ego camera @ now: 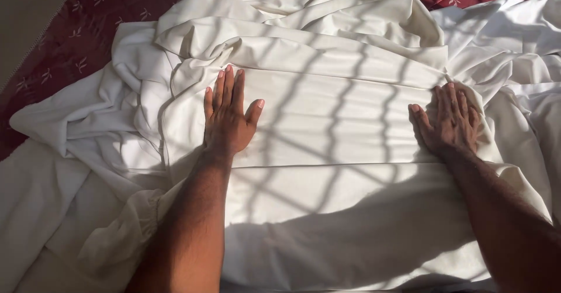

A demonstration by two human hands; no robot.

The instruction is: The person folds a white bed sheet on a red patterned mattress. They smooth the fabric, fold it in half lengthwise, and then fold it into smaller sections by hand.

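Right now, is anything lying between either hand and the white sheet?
Nothing visible. The left hand lies flat, palm down, on the white sheet; the right hand rests on its bunched right edge. Both touch the cloth directly.

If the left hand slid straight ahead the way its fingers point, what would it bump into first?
Probably the raised fold of cream cotton sheet bunched just beyond the fingertips of the left hand, which lies flat on the smoothed part. The dark red quilted cover lies farther off; depth is hard to judge.

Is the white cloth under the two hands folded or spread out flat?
Folded, partly. The white cloth shows a straight layered edge between left hand and right hand; its outer parts lie crumpled.
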